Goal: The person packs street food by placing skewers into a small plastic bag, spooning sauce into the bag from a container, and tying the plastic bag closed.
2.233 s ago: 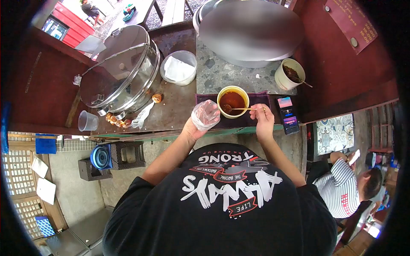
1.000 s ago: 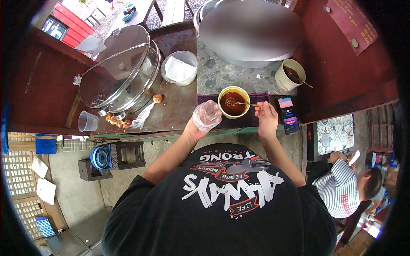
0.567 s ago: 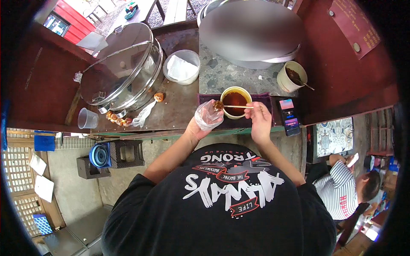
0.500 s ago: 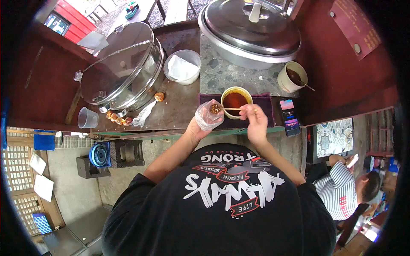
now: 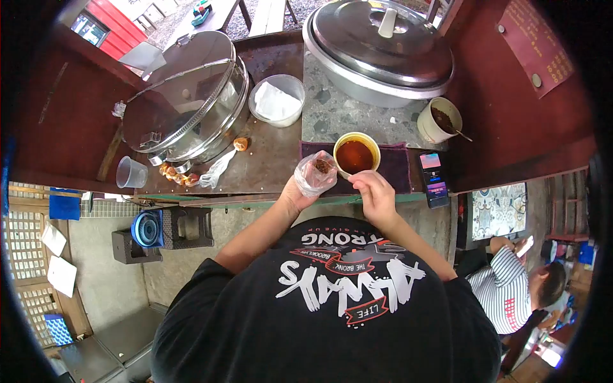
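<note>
A clear plastic bag (image 5: 314,181) is wrapped over my left hand (image 5: 299,193), which holds it at the near side of the counter. Dark brown bits (image 5: 322,166) show at the bag's mouth, with the bowl of the spoon there. My right hand (image 5: 372,190) pinches the handle of the spoon (image 5: 343,172), closed on it and tilted toward the bag. Just beyond both hands, a round tub (image 5: 356,136) of reddish-brown sauce stands on a dark cloth (image 5: 395,167). The spoon's tip is partly hidden by the plastic.
A phone (image 5: 434,180) and a cup (image 5: 433,132) with a spoon are on the right. A lidded metal pot (image 5: 382,92) stands behind. Left are a plastic tub (image 5: 297,115), steamer (image 5: 227,121), small cup (image 5: 131,172) and knotted bags (image 5: 219,168). A seated person (image 5: 504,287) is lower right.
The spoon has gone from the sauce tub leftward to the bag, carrying brown bits. My right hand has moved left and nearer to me. My left hand stays around the bag.
</note>
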`<state>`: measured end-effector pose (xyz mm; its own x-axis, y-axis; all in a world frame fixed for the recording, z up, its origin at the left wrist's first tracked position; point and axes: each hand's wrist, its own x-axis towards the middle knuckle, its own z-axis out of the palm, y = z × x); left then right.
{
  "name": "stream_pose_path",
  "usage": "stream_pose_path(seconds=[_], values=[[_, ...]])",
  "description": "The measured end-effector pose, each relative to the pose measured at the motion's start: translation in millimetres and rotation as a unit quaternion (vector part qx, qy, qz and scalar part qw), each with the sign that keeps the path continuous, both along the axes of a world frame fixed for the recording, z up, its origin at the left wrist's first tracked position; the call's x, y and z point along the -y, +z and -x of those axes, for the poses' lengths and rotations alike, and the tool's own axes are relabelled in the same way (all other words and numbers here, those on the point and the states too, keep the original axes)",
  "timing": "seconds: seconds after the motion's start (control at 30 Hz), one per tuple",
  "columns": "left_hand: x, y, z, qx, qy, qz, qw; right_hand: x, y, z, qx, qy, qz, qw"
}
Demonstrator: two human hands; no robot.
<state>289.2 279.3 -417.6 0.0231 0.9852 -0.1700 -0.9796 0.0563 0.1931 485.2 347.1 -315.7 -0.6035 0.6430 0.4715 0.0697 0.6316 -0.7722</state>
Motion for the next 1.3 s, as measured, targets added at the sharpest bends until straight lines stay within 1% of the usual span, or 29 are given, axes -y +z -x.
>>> stream_pose_path(seconds=[0.07,0.1,0.2,0.23,0.37,0.47,0.57,0.67,0.8,0.9,0.97,1.0,1.07,1.13,1.23,1.3], values=[[-1.6,-1.0,1.9,0.027,-0.014,-0.001,1.0,1.1,-7.9,-1.1,-0.032,-0.042,0.145,0.988],[-1.1,0.1,1.5,0.034,-0.013,0.005,0.999,0.0,-12.5,2.4,-0.084,-0.056,0.207,0.973],[-0.7,1.0,1.6,0.052,-0.011,0.017,0.998,-5.9,-15.1,-1.0,-0.142,-0.077,0.35,0.923],[-1.4,-1.1,1.4,0.056,-0.011,0.018,0.998,-10.2,-18.8,-2.6,-0.154,-0.077,0.372,0.912],[-1.7,-2.0,1.3,0.045,-0.005,0.008,0.999,-15.9,-21.9,-5.2,-0.228,-0.075,0.492,0.837],[0.0,3.0,0.7,0.049,-0.006,0.012,0.999,-16.9,-21.4,-6.6,-0.26,-0.08,0.526,0.806],[0.1,12.2,-1.3,0.053,0.003,0.041,0.998,-20.6,-23.3,-11.3,-0.279,-0.08,0.513,0.807],[-5.0,5.4,0.8,0.069,-0.026,-0.043,0.996,-28.8,-28.1,-15.5,-0.303,-0.147,0.479,0.811],[-6.4,6.0,1.6,0.062,-0.024,-0.008,0.998,-33.6,-36.4,-24.8,-0.166,-0.188,0.318,0.914],[-4.7,16.1,-1.2,0.07,-0.012,0.024,0.997,-32.6,-50.2,-23.3,-0.124,-0.165,0.273,0.94],[-3.2,25.8,-3.0,0.064,-0.003,0.037,0.997,-29.2,-56.2,-22.3,-0.126,-0.146,0.28,0.94],[-4.2,22.5,-2.1,0.065,-0.006,0.04,0.997,-28.2,-58.0,-21.8,-0.127,-0.136,0.284,0.941],[-6.5,13.2,0.2,0.065,-0.012,0.046,0.997,-28.1,-60.8,-22.5,-0.137,-0.14,0.308,0.931],[-6.6,15.8,-0.5,0.061,-0.01,0.048,0.997,-28.2,-59.3,-23.9,-0.144,-0.15,0.332,0.92],[-6.9,18.5,-0.8,0.054,-0.014,0.038,0.998,-31.2,-60.9,-25.2,-0.201,-0.148,0.396,0.884],[-6.8,17.8,-0.6,0.048,-0.01,0.044,0.998,-32.4,-59.8,-25.4,-0.217,-0.167,0.428,0.861]])
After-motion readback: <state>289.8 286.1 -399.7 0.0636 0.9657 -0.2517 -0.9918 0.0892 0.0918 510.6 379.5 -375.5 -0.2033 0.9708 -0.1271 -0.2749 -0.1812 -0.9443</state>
